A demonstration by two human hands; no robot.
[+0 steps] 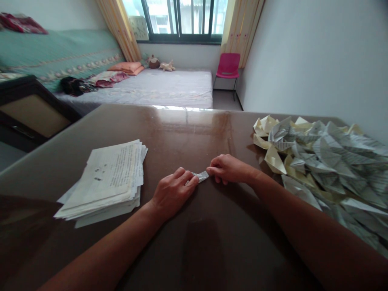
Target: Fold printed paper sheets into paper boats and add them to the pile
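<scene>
Beyond the brown, glossy tabletop [182, 133], in the head view, a bed [169, 87] is standing below a window [182, 18] with yellow curtains [239, 28] hanging at its sides, and a pink chair [228, 66] is standing between the bed and the white wall. Folded orange bedding [127, 67], dark clothing [75, 85] and a pale plush toy [167, 66] are lying on the bed. On the tabletop, a small folded paper [202, 176] is lying between the two hands, well apart from both paper groups. The left hand [176, 188] is keeping its fingers pressed together and closed over the paper's left end; the right hand [226, 167] is pinching its right end between thumb and forefinger. To the left, a loose stack of sheets [121, 169] is lying with uneven edges, its top sheet showing printed lines and small dark figures, too small to read. To the right, cream and grey folded paper boats [330, 153] are crowding together, some bearing unreadable print, and the right forearm is partly covering the nearer ones.
</scene>
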